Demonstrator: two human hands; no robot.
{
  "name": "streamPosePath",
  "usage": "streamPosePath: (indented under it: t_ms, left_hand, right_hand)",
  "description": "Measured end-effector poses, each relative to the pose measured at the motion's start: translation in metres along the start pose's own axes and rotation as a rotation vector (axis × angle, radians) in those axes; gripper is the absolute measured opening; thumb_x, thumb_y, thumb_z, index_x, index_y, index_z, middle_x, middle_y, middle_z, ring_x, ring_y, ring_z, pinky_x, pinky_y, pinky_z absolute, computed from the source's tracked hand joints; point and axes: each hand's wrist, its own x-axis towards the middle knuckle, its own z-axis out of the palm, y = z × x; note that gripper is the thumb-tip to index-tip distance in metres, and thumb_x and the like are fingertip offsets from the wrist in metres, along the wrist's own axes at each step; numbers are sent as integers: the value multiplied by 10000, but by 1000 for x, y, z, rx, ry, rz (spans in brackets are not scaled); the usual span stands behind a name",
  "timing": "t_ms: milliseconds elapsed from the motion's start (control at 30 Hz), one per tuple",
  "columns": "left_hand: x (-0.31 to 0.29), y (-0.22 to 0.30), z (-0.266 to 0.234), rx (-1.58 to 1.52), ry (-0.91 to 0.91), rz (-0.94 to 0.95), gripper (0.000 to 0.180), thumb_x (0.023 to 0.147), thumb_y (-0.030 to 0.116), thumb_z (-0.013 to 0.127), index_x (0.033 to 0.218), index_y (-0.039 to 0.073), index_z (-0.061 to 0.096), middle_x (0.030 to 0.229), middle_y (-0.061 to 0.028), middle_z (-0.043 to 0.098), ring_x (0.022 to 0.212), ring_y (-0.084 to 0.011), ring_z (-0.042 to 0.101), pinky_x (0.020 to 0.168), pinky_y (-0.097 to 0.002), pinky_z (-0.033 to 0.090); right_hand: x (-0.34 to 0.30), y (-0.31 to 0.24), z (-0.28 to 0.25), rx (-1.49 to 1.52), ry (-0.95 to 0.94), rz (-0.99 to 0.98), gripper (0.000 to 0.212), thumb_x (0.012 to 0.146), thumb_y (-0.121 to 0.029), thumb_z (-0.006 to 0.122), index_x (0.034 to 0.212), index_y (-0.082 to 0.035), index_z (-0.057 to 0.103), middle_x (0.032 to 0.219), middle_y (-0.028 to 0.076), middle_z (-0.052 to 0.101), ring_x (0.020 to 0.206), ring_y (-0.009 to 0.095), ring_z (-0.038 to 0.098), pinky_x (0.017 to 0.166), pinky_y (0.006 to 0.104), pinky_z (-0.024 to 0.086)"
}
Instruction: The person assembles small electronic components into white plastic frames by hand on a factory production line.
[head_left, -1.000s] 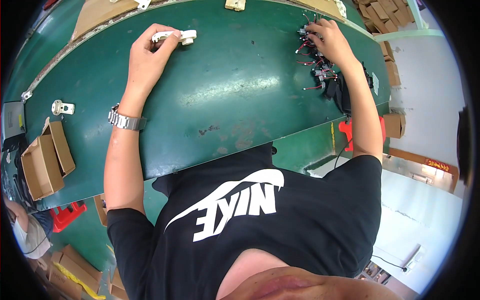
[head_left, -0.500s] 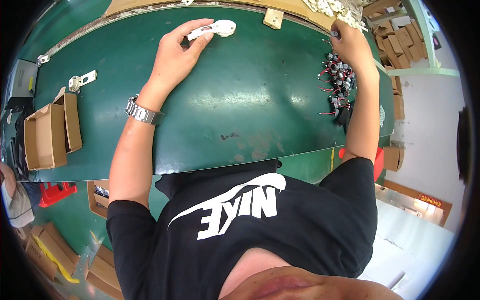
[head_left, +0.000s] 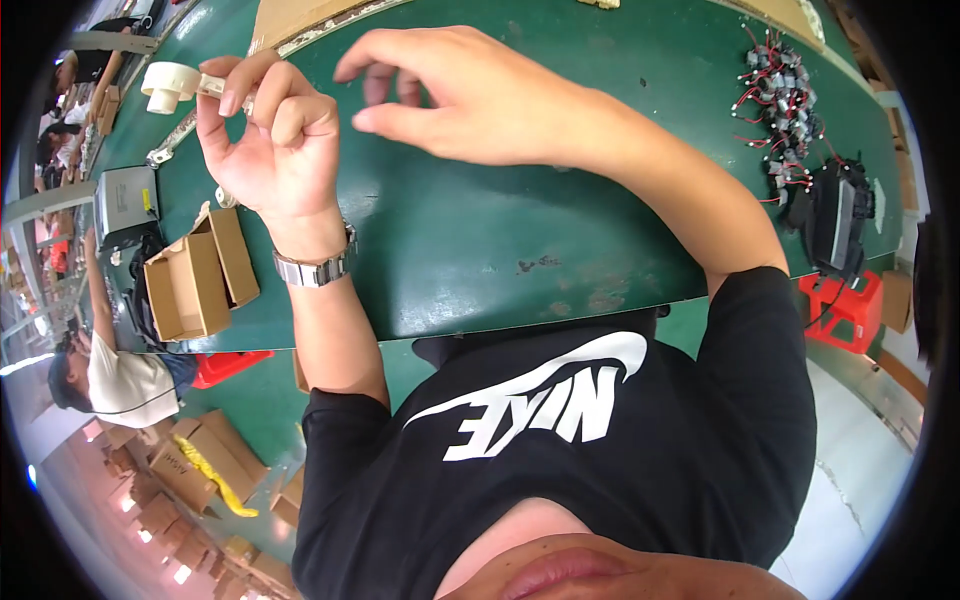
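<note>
My left hand point(head_left: 275, 165) is raised over the far left of the green table point(head_left: 440, 240), its fingers pinching a white plastic part point(head_left: 172, 80). The part has a round, cup-like head and a narrow bar; the head sticks out to the left, while my fingers cover much of the bar. Just right of it, my right hand point(head_left: 465, 95) hovers with curved, parted fingers, and nothing shows between them. A pile of small grey motors with red wires point(head_left: 785, 105) lies at the far right. Another white part point(head_left: 226, 197) is partly visible beyond the carton, left of my left wrist.
Open cardboard boxes point(head_left: 187, 285) stand at the table's left, beside a grey metal case point(head_left: 128, 205). A black device point(head_left: 838, 220) sits at the right edge, above a red stool point(head_left: 850, 315). A co-worker point(head_left: 130, 380) is at the left.
The view has turned left. My left hand has raised and turned the white part so its head points left. My right hand has left the motor pile and come beside my left hand.
</note>
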Motion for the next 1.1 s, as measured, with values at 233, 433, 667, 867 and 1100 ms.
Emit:
streamPosePath:
  t_ms: [233, 433, 667, 867, 1100]
  left_hand:
    - [-4, 2, -4, 144, -11, 18, 295, 979, 249, 645, 1203, 67, 705, 882, 17, 538, 657, -99, 324, 521, -255, 247]
    - [-8, 2, -4, 413, -143, 31, 456, 1007, 375, 585, 1315, 49, 670, 928, -8, 537, 732, -136, 349, 596, -300, 271]
    - [-15, 0, 5, 646, -61, 153, 386, 940, 327, 662, 1210, 53, 689, 858, 16, 518, 730, -131, 343, 580, -287, 267]
    - [-16, -7, 7, 718, -81, 172, 418, 923, 358, 657, 1214, 61, 696, 853, 14, 515, 714, -134, 341, 582, -286, 270]
    - [-15, -7, 7, 742, -96, 189, 435, 924, 364, 646, 1224, 51, 691, 850, 6, 504, 717, -140, 344, 583, -285, 272]
  right_hand:
    - [-3, -11, 13, 229, 238, -71, 271, 865, -143, 702, 1093, 3, 693, 964, 177, 730, 859, 326, 719, 762, 407, 574]
    - [-3, -13, 15, 208, 253, -44, 211, 856, -101, 697, 1041, -1, 720, 926, 174, 743, 831, 334, 729, 768, 399, 582]
    - [-5, -18, 10, -525, 436, -438, 157, 894, -95, 740, 1014, 4, 726, 932, 194, 739, 827, 320, 735, 728, 370, 584]
    - [1, -11, 12, -381, 495, -514, 114, 884, -85, 749, 961, -1, 744, 887, 164, 747, 801, 307, 731, 709, 358, 579]
    - [3, -8, 10, -311, 483, -556, 111, 882, -77, 754, 957, 5, 748, 875, 167, 749, 777, 291, 732, 699, 345, 578]
